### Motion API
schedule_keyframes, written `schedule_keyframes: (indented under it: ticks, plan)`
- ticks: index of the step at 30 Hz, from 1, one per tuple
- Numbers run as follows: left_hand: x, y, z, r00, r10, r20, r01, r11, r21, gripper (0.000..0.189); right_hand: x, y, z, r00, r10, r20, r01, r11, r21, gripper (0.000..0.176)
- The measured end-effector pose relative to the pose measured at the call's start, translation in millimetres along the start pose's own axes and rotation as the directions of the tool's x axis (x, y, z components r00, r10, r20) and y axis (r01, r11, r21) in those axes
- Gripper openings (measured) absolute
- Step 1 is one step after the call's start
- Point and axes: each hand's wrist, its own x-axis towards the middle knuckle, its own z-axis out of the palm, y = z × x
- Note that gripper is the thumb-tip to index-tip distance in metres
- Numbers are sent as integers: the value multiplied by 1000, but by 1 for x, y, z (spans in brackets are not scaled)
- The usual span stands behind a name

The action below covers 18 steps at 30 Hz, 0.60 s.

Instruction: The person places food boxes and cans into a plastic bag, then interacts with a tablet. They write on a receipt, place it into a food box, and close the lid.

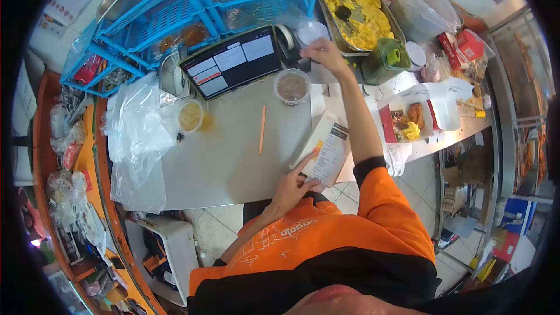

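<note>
My left hand (pixel 290 191) grips the lower edge of a white carton (pixel 307 149), which stands at a slant by the counter's front edge. A printed receipt (pixel 328 154) lies along the carton's side. My right hand (pixel 324 56) is stretched far forward, fingers drawn together beside a black device (pixel 293 58) and a white round lid (pixel 312 32). Whatever its fingertips hold, if anything, is too small to make out. Below that hand sits a clear tub of brownish food (pixel 293 86). An orange stick, perhaps a pencil (pixel 262 130), lies on the metal counter (pixel 227 157).
A tablet (pixel 231 61) stands before blue plastic racks (pixel 157 20). Clear bags (pixel 137 140) and a cup of yellow liquid (pixel 191 115) are on the left. To the right are a tray of yellow food (pixel 356 14), a green container (pixel 385 61) and an open food box (pixel 408 119).
</note>
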Motion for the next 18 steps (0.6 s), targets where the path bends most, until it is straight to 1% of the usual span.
schedule_keyframes:
  ticks: [1,2,3,4,5,6,7,8,9,10,11,12,13,14,15,16,17,18]
  plan:
    - [1,-5,2,998,51,-24,-53,994,-94,83,-7,14,-1,1000,-4,8,4,1000,-1,21]
    - [3,-9,4,994,101,-49,-108,977,-185,80,-14,42,0,989,-118,-90,103,983,-152,20]
    - [5,-10,5,994,99,-53,-108,976,-191,80,-22,58,3,956,-239,-168,179,934,-309,20]
    - [6,-11,7,991,116,-68,-127,971,-203,80,-32,48,12,940,-282,-192,182,891,-417,22]
    - [6,-12,12,989,128,-79,-143,966,-217,81,-28,56,15,945,-269,-185,172,892,-418,22]
    - [9,-11,17,990,119,-74,-133,964,-228,81,-17,63,15,979,-193,-61,113,770,-628,22]
    - [12,-8,22,988,121,-92,-141,955,-259,80,-11,71,13,996,-84,37,80,594,-800,21]
    - [13,-7,26,988,118,-103,-143,947,-287,79,-16,60,9,975,-191,115,198,509,-838,18]
    - [16,-12,27,991,106,-80,-125,949,-289,79,-29,50,7,980,-171,99,175,515,-839,18]
    - [21,-20,30,987,134,-87,-151,964,-220,77,-46,27,8,968,-231,-96,112,743,-660,18]
    - [24,-25,32,983,162,-91,-175,973,-153,74,-68,1,6,925,-229,-302,87,904,-419,18]
    - [24,-23,31,958,267,-105,-277,955,-106,74,-105,-41,3,931,-151,-333,21,931,-364,19]
    - [22,-18,29,963,257,-84,-266,958,-110,74,-152,-74,6,930,-73,-360,-43,952,-304,20]
    - [19,-13,24,965,249,-75,-250,968,-2,75,-197,-74,13,920,15,-393,-78,986,-144,22]
    - [18,-7,20,966,247,-70,-239,965,107,76,-242,-82,23,901,251,-354,-248,967,54,22]
    - [17,-4,19,978,205,-47,-198,972,128,77,-280,-90,37,862,428,-272,-342,887,311,20]
    - [17,-2,18,979,200,-40,-193,973,124,77,-311,-81,58,847,483,-224,-337,812,476,15]
    - [17,-1,18,977,211,-41,-201,966,163,77,-325,-79,76,852,484,-200,-403,850,340,12]
